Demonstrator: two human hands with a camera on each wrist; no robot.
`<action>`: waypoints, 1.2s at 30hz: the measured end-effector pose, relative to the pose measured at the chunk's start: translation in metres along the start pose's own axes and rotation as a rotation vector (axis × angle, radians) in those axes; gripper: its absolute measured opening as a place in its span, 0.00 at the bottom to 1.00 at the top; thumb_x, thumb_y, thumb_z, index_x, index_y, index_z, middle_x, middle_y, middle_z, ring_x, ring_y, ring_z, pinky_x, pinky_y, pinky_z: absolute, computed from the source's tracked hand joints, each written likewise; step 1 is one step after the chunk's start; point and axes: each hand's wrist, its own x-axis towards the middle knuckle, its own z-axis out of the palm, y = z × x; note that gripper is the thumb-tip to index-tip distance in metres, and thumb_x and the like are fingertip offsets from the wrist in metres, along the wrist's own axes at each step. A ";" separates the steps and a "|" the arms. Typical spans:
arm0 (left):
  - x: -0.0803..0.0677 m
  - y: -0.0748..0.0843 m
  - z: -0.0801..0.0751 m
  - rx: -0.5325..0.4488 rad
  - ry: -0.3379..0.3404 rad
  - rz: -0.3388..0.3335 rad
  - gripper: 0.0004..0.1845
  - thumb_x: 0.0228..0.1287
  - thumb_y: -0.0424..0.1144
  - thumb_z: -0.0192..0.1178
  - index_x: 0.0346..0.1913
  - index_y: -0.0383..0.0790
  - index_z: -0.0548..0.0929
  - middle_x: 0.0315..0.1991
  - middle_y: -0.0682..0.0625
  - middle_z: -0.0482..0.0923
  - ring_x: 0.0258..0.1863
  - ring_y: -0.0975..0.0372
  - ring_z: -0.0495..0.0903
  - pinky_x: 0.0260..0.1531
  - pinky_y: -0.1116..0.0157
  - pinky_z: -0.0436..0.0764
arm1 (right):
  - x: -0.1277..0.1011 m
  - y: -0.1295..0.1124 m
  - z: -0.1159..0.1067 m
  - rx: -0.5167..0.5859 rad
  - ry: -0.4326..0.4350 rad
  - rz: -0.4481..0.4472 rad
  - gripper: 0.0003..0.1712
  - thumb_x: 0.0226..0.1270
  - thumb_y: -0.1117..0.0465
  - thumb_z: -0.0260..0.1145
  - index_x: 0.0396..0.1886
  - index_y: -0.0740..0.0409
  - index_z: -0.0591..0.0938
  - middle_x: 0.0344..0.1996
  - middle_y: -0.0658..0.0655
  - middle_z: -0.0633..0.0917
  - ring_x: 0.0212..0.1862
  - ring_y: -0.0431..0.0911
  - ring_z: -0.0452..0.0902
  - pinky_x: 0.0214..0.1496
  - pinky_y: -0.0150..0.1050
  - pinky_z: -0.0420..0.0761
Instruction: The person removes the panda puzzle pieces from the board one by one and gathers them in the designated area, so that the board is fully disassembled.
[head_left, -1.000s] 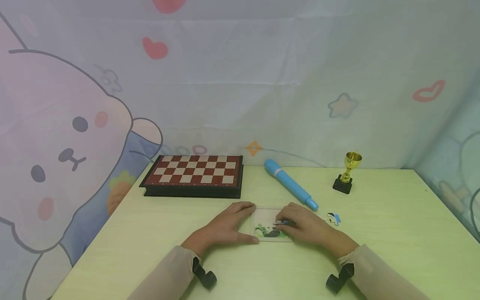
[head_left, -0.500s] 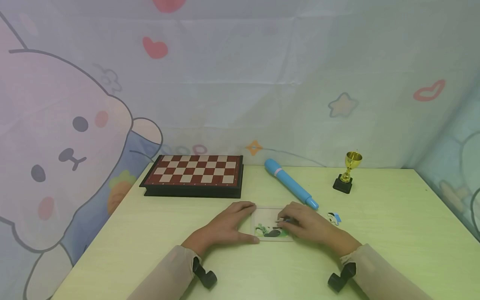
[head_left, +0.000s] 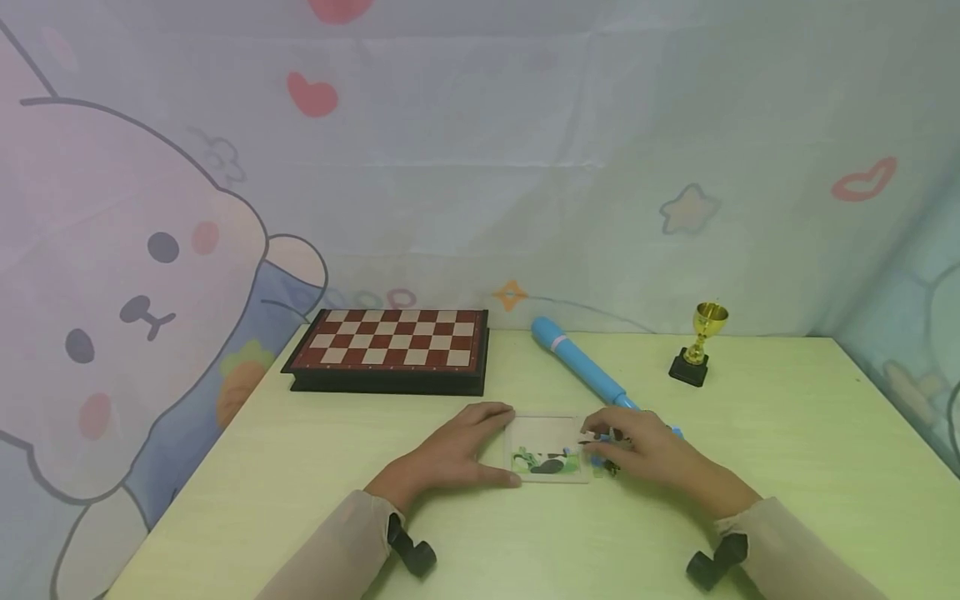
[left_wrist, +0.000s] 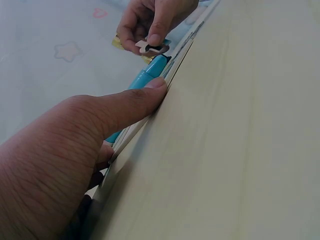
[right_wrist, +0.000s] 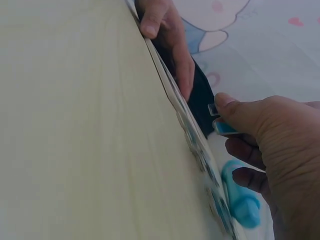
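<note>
Two hands work at a small puzzle tray (head_left: 546, 450) near the front middle of our pale bench (head_left: 787, 467). From the head view, our left hand (head_left: 457, 454) lies flat beside the tray's left edge, fingers straight, thumb along its near corner, so that grip is spread and holds nothing. Our right hand (head_left: 648, 454) sits at the tray's right edge with its fingers curled, the grip pinched on a small puzzle piece (head_left: 597, 454) just beside the tray. Behind the tray lies a blue marker (head_left: 581, 375), angled toward the right hand. A chessboard (head_left: 390, 348) rests further back on the left, and a small gold trophy (head_left: 697, 343) stands at the back right.

From the left wrist view, our left thumb presses against the thin edge of the tray (left_wrist: 150, 117), and beyond it the right hand (left_wrist: 152, 20) pinches the puzzle piece (left_wrist: 152, 46) between thumb and finger, above the marker (left_wrist: 145, 80).

From the right wrist view, our right hand (right_wrist: 272, 145) holds the piece (right_wrist: 224, 126) at its thumb tip, close over the tray (right_wrist: 200, 155), while the left hand (right_wrist: 167, 35) rests at the tray's far end. The marker's tip (right_wrist: 242, 202) shows below the fingers.
</note>
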 end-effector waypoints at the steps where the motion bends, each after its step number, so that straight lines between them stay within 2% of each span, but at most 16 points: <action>1: 0.000 0.000 0.000 0.003 0.001 0.002 0.56 0.52 0.77 0.61 0.78 0.48 0.62 0.76 0.56 0.57 0.76 0.61 0.54 0.72 0.54 0.62 | -0.004 0.002 -0.004 0.004 0.009 0.005 0.17 0.61 0.69 0.73 0.48 0.54 0.83 0.38 0.44 0.86 0.36 0.35 0.80 0.32 0.32 0.80; 7: -0.001 0.005 -0.005 -0.006 -0.005 -0.009 0.55 0.53 0.75 0.63 0.78 0.47 0.62 0.77 0.56 0.57 0.76 0.60 0.54 0.72 0.53 0.62 | -0.032 0.007 -0.032 -0.026 0.049 0.059 0.16 0.63 0.69 0.73 0.49 0.52 0.83 0.36 0.43 0.85 0.34 0.34 0.78 0.30 0.27 0.75; 14: -0.003 0.007 -0.007 -0.034 -0.014 -0.032 0.55 0.53 0.73 0.64 0.78 0.48 0.62 0.76 0.58 0.57 0.76 0.61 0.54 0.72 0.53 0.61 | -0.070 0.017 -0.056 -0.074 0.067 0.229 0.15 0.61 0.67 0.75 0.43 0.46 0.85 0.31 0.35 0.84 0.29 0.32 0.76 0.29 0.27 0.74; 18: -0.003 0.007 -0.006 -0.038 -0.013 -0.031 0.55 0.53 0.74 0.65 0.78 0.48 0.62 0.76 0.58 0.57 0.76 0.61 0.54 0.72 0.53 0.61 | -0.085 0.021 -0.060 -0.049 0.039 0.284 0.14 0.61 0.66 0.75 0.41 0.43 0.86 0.31 0.37 0.85 0.31 0.33 0.78 0.31 0.27 0.76; 21: -0.002 0.007 -0.005 -0.036 -0.012 -0.030 0.55 0.53 0.74 0.64 0.78 0.49 0.62 0.76 0.57 0.57 0.76 0.61 0.54 0.72 0.52 0.62 | -0.088 0.024 -0.060 -0.016 0.027 0.262 0.14 0.62 0.66 0.74 0.42 0.43 0.85 0.34 0.39 0.85 0.33 0.34 0.80 0.34 0.27 0.78; 28: -0.002 0.005 -0.003 -0.026 -0.007 -0.024 0.56 0.52 0.76 0.63 0.78 0.48 0.62 0.76 0.57 0.57 0.76 0.60 0.55 0.72 0.52 0.62 | -0.090 0.028 -0.057 0.016 0.040 0.155 0.20 0.58 0.72 0.75 0.45 0.45 0.85 0.37 0.40 0.84 0.34 0.34 0.76 0.34 0.26 0.74; 36: -0.001 0.005 -0.002 -0.026 -0.013 -0.034 0.56 0.51 0.76 0.63 0.79 0.49 0.62 0.76 0.58 0.57 0.76 0.61 0.54 0.72 0.52 0.62 | -0.089 0.028 -0.057 -0.003 0.042 0.131 0.21 0.57 0.71 0.76 0.47 0.45 0.85 0.36 0.41 0.81 0.32 0.33 0.71 0.30 0.26 0.71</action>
